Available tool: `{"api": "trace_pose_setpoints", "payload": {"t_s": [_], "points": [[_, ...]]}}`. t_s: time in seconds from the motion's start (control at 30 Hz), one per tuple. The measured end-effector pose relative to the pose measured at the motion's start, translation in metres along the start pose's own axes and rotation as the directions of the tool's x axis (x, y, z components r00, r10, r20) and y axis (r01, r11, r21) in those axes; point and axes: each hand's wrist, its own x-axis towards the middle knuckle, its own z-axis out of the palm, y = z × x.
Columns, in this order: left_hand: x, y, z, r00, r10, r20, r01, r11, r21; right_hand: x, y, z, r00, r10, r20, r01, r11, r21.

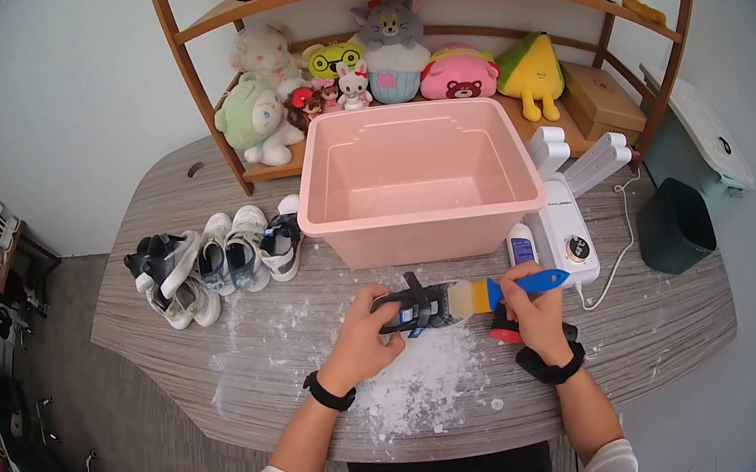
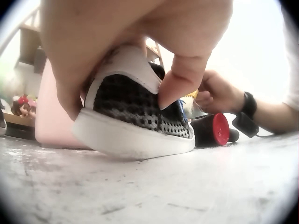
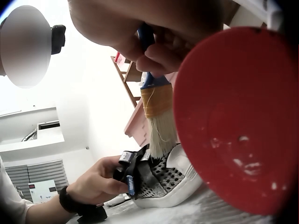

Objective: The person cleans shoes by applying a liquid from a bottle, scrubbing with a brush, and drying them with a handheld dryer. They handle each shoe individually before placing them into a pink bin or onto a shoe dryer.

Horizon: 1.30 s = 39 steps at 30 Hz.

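Left hand (image 1: 365,339): I'm seeing it gripping the strappy sneaker (image 1: 422,309) in front of the pink bin (image 1: 417,238).
Right hand (image 1: 532,311): I'm seeing it pinching the blue-handled paintbrush (image 1: 493,294), which is touching the sneaker.

The pink tub (image 1: 426,235) blocks my hands (image 1: 361,342) ahead; a bottle (image 1: 522,249) and red-ended cylinder (image 1: 506,335) crowd my right; leftward, the surface (image 1: 257,374) gives me room nearer than the shoes (image 1: 246,254).

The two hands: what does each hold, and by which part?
The left hand grips a perforated black and white shoe by its heel end; the right hand holds a flat paintbrush by its blue handle.
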Motion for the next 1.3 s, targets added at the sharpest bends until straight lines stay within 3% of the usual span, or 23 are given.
{"api": "trace_pose_setpoints", "payload": {"t_s": [0.1, 0.17, 0.23, 0.37, 0.43, 0.53, 0.63, 0.87, 0.97, 1.03, 1.17, 1.23, 1.27, 1.3], "points": [[0.000, -0.001, 0.001, 0.999, 0.054, 0.004, -0.054, 0.998, 0.032, -0.008, -0.008, 0.011, 0.998, 0.045, 0.048, -0.049, 0.994, 0.100], [0.000, -0.001, 0.002, 0.997, 0.074, 0.008, -0.074, 0.996, 0.042, -0.006, 0.000, 0.011, 0.998, 0.047, 0.047, -0.050, 0.996, 0.078], [-0.001, -0.001, 0.002, 0.999, 0.050, 0.018, -0.050, 0.999, -0.005, 0.000, 0.007, 0.004, 0.999, -0.008, -0.035, 0.006, 0.997, -0.073], [0.002, -0.004, 0.001, 0.991, 0.135, 0.007, -0.135, 0.990, 0.044, 0.005, 0.006, -0.009, 0.996, -0.011, -0.088, 0.004, 0.997, -0.082], [0.004, 0.000, -0.003, 0.981, 0.191, 0.023, -0.192, 0.972, 0.137, 0.003, -0.002, -0.006, 0.996, -0.033, -0.087, 0.040, 0.996, 0.082], [0.004, 0.001, -0.004, 0.977, 0.212, 0.020, -0.212, 0.957, 0.197, -0.002, -0.009, 0.004, 0.999, 0.022, -0.044, -0.014, 0.985, 0.174], [0.004, -0.002, -0.002, 0.976, 0.217, -0.002, -0.211, 0.950, 0.228, 0.000, -0.010, 0.008, 0.993, 0.113, -0.027, -0.111, 0.992, 0.067], [0.004, 0.007, 0.001, 0.960, 0.215, -0.177, -0.129, 0.905, 0.405, 0.005, -0.002, -0.001, 0.993, 0.076, -0.086, -0.075, 0.997, 0.008], [0.002, 0.003, 0.000, 0.970, 0.168, -0.178, -0.095, 0.929, 0.357, 0.003, -0.005, 0.000, 0.992, 0.108, -0.072, -0.105, 0.994, 0.043], [-0.001, 0.001, 0.002, 0.976, 0.059, -0.209, -0.034, 0.992, 0.125, 0.002, -0.005, 0.001, 0.989, 0.122, -0.084, -0.119, 0.992, 0.041], [-0.001, 0.010, -0.006, 0.958, 0.141, -0.250, -0.118, 0.987, 0.105, -0.002, -0.008, 0.006, 0.994, 0.094, -0.059, -0.093, 0.995, 0.021], [0.000, 0.015, -0.007, 0.995, 0.010, -0.097, -0.013, 0.999, -0.036, -0.005, -0.009, 0.009, 0.995, 0.066, -0.069, -0.064, 0.997, 0.030], [0.001, 0.018, -0.007, 0.995, 0.007, -0.100, -0.010, 0.999, -0.035, -0.006, -0.008, 0.009, 0.996, 0.067, -0.064, -0.065, 0.997, 0.030], [0.003, 0.022, -0.007, 0.995, -0.104, 0.001, 0.104, 0.991, -0.087, -0.007, -0.008, 0.010, 0.997, 0.056, -0.051, -0.055, 0.998, 0.034]]}}
